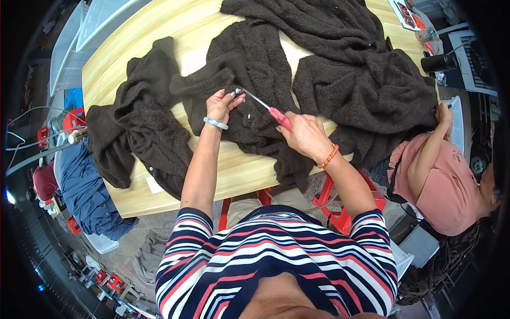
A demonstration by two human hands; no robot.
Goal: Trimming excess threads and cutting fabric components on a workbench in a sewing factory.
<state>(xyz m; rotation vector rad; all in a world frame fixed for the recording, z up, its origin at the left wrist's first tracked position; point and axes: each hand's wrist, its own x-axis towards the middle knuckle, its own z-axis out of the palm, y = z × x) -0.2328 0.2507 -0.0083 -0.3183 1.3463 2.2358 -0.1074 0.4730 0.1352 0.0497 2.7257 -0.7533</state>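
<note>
My left hand (221,104), with a pale bracelet at the wrist, pinches a small silvery metal part (237,92) between thumb and fingers. My right hand (306,137), wearing an orange bead bracelet, grips a screwdriver (280,117) by its pink handle. The thin metal shaft points up and left, its tip at or very near the part; contact is too small to make out. Under both hands lies a dark brown knitted garment (260,58), spread over the light wooden table (154,21). A small pale bit (249,116) rests on the knit between my hands.
More brown knits cover the table: one at the left (154,117), another at the right (366,101). A white tag (154,185) lies near the front edge. At the right sits a co-worker in pink (435,181), one hand at the knit. Blue cloth (87,183) hangs at the left.
</note>
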